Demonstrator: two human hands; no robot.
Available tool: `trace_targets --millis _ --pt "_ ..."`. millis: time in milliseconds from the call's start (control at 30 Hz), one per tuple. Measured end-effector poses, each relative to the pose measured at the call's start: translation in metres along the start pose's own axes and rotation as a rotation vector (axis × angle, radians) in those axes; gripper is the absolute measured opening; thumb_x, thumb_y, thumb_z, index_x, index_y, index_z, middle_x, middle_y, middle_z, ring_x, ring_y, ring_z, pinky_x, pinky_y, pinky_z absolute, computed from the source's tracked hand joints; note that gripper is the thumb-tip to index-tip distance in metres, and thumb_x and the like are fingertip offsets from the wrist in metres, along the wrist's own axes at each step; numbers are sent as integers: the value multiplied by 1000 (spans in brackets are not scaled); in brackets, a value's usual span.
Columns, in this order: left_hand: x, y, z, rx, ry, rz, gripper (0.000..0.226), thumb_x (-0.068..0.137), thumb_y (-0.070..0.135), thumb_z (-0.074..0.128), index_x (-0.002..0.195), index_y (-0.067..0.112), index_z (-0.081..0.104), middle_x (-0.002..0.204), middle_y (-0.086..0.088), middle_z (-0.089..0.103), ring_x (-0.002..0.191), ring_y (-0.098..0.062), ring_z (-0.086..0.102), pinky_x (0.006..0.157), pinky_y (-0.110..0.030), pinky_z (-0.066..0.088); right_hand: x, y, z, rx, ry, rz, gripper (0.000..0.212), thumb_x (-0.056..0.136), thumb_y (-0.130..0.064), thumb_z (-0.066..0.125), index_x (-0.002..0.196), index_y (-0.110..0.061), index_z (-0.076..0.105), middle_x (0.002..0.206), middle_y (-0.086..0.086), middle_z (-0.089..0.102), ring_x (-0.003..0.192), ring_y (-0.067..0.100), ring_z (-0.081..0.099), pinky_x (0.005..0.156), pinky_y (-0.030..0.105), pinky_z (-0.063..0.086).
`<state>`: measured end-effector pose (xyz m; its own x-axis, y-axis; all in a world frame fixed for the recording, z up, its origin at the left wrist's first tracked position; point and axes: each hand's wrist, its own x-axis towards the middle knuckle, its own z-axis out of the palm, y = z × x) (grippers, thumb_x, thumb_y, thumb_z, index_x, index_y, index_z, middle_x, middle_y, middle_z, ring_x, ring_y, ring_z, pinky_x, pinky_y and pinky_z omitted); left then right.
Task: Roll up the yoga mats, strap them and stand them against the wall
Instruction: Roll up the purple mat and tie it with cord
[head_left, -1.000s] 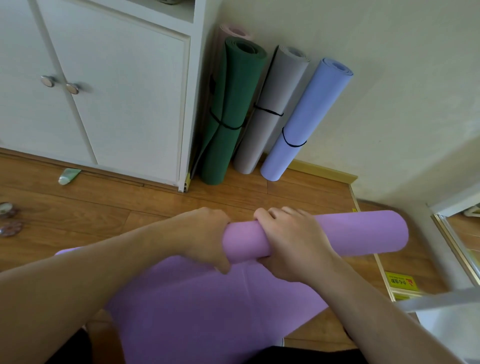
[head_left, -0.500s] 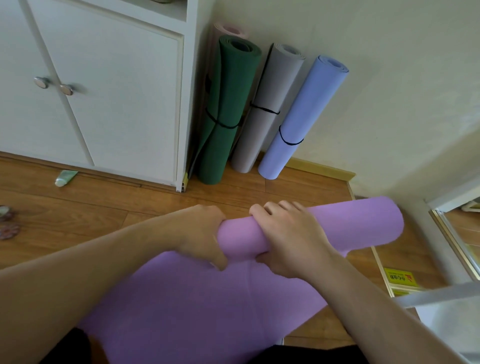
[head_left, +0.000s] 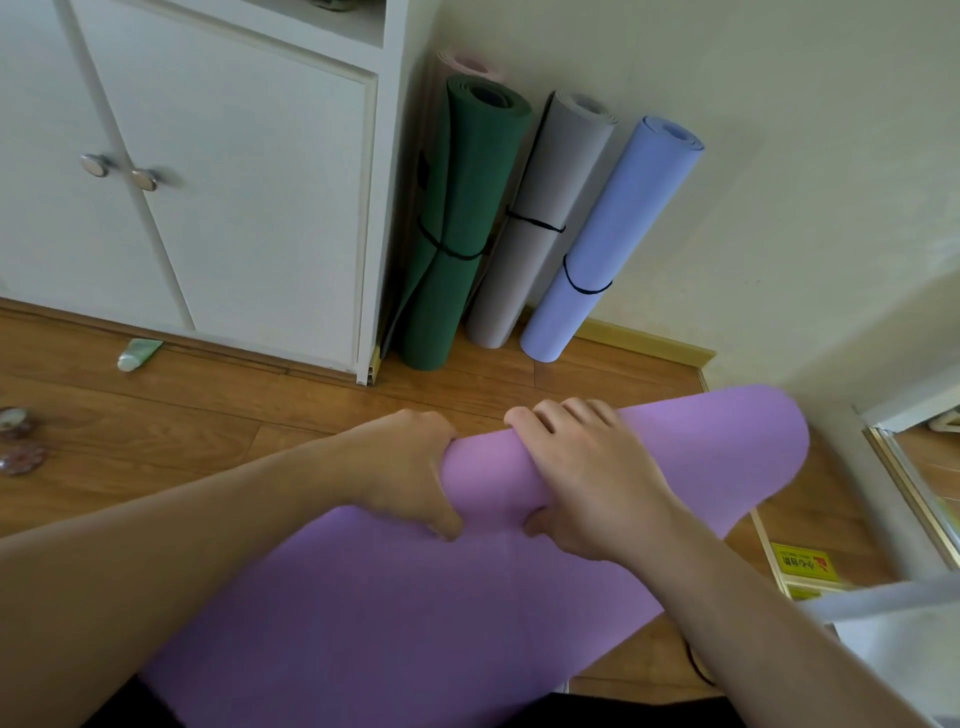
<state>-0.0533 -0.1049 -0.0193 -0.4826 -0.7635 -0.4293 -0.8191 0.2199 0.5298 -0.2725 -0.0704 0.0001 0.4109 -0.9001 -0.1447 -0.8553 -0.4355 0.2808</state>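
Observation:
A purple yoga mat (head_left: 717, 457) lies partly rolled across the wooden floor in front of me, its flat part reaching back under my arms. My left hand (head_left: 405, 473) grips the roll near its middle, thumb underneath. My right hand (head_left: 582, 478) grips the roll just to the right, fingers curled over the top and thumb below. Against the wall stand a green mat (head_left: 457, 228), a grey mat (head_left: 540, 218) and a blue mat (head_left: 608, 244), each rolled and bound with a black strap. A pink mat (head_left: 467, 65) peeks out behind the green one.
A white cabinet (head_left: 234, 171) with two knobs stands on the left. A small green tube (head_left: 137, 354) lies on the floor by its base. Two small round things (head_left: 18, 441) sit at the left edge. A yellow label (head_left: 802, 566) and a mirror frame (head_left: 914, 483) are at the right.
The roll has grown thicker and its right end has lifted and swung a little toward the wall. Both hands kept their grip on it.

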Motion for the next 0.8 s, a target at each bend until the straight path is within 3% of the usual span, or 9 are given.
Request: trace_targets --millis 133,267,367,500,567,700,800 --pt "-5 5 13 130 29 37 57 63 51 85 109 30 59 97 12 66 82 -10 66 67 -32 59 0 0 6 12 20 -13 56 70 -56 80 106 -27 50 97 -7 62 92 25 63 74 38 43" --pt "-5 11 37 499 328 98 68 72 49 83 121 25 42 114 8 59 103 -20 63 73 -32 45 0 2 1 52 23 29 38 75 -51 69 92 -28 45 85 -9 60 83 23 66 59 35 33" --pt "0 13 44 447 355 90 62 75 42 82 115 22 39 114 4 61 104 -23 64 72 -33 46 -1 3 2 103 12 39 50 73 -52 71 113 -32 49 96 -10 61 94 23 64 69 36 40" --pt "4 4 19 218 151 40 58 67 45 86 107 25 50 97 10 61 85 -16 64 70 -35 59 -6 3 7 24 -12 -17 96 65 -56 85 143 -29 37 124 -5 55 112 25 55 96 42 45" --pt "3 3 11 138 52 52 56 64 46 88 108 28 58 98 11 63 84 -12 63 72 -35 61 -6 4 7 -2 -39 -18 99 62 -57 89 142 -29 38 123 -6 55 111 25 56 96 41 45" --pt "-1 6 18 124 3 64 59 66 46 86 115 30 56 103 12 63 88 -12 64 74 -34 60 -4 6 11 10 -9 -39 61 71 -52 78 117 -29 46 102 -7 61 96 26 65 74 38 42" --pt "-1 8 32 329 189 82 70 66 53 83 119 30 44 113 11 58 95 -16 62 71 -33 51 -3 7 9 51 4 -5 44 73 -46 70 104 -30 44 90 -8 62 83 26 67 61 36 41"
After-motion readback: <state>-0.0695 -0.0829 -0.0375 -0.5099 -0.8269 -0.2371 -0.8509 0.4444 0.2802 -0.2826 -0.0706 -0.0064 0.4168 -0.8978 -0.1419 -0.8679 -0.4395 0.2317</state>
